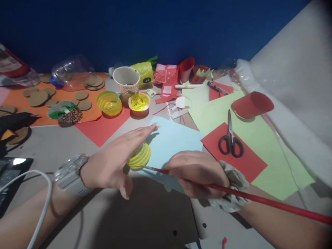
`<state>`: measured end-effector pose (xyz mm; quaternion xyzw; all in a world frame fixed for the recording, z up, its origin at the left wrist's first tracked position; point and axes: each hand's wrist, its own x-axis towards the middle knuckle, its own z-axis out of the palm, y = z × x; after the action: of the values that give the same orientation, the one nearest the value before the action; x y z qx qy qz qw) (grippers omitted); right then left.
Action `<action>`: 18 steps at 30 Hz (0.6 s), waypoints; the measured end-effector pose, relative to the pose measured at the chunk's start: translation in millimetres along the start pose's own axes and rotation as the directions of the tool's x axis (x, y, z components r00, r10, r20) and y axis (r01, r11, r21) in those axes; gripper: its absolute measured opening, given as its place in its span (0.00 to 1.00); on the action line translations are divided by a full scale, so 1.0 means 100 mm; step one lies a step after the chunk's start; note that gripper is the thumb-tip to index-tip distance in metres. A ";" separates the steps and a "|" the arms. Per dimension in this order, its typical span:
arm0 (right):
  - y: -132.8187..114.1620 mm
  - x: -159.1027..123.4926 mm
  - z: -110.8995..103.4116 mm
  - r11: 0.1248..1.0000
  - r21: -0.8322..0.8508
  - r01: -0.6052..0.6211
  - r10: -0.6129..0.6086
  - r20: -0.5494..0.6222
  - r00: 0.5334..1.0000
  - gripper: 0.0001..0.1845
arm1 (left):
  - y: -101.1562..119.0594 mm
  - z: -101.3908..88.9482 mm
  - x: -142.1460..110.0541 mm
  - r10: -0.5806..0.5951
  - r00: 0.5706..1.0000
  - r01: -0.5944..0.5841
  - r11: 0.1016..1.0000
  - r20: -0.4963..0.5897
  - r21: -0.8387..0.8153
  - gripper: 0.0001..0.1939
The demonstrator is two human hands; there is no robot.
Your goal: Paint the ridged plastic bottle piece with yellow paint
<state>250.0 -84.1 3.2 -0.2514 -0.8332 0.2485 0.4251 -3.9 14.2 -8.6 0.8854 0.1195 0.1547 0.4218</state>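
A long red paintbrush (pixel 259 199) is pinched in my right hand (pixel 198 173), its handle running back over the wrist. The brush tip meets the lower edge of a yellow ridged piece (pixel 140 157), which looks like the cut bottom of a plastic bottle. My left hand (pixel 111 155) is beside that piece, fingers stretched and thumb apart; it partly covers the piece, and whether it touches cannot be seen. Light blue paper (pixel 172 138) lies under the work. Beyond it is a small cup of yellow paint (pixel 139 104), next to a yellow-coated plastic cup (pixel 109 103).
Black-handled scissors (pixel 230 141) lie on red paper (pixel 249 166) at right, near a curved red piece (pixel 252 105). A paper cup (pixel 126 81) stands at the back. Cardboard discs (pixel 38 98) and a clear bottle (pixel 74 72) are at left. A white cable (pixel 43 207) crosses my left forearm.
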 end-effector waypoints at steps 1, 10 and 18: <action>0.01 0.00 0.01 1.000 -0.005 0.009 -0.009 -0.018 1.000 0.08 | -0.01 0.00 0.00 0.001 1.000 -0.002 1.000 -0.003 -0.003 0.59; 0.07 -0.05 -0.01 0.995 -0.057 -0.080 0.065 -0.229 0.971 0.08 | -0.06 0.05 -0.01 0.028 0.998 -0.027 1.000 -0.053 0.011 0.59; 0.00 -0.02 -0.02 0.998 0.069 0.002 0.002 -0.054 0.999 0.09 | 0.00 0.01 0.01 -0.016 0.999 0.015 0.999 -0.031 -0.029 0.61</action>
<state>252.4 -85.0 3.0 -0.2433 -0.8124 0.2702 0.4559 -2.5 14.0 -8.6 0.8758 0.1306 0.1668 0.4338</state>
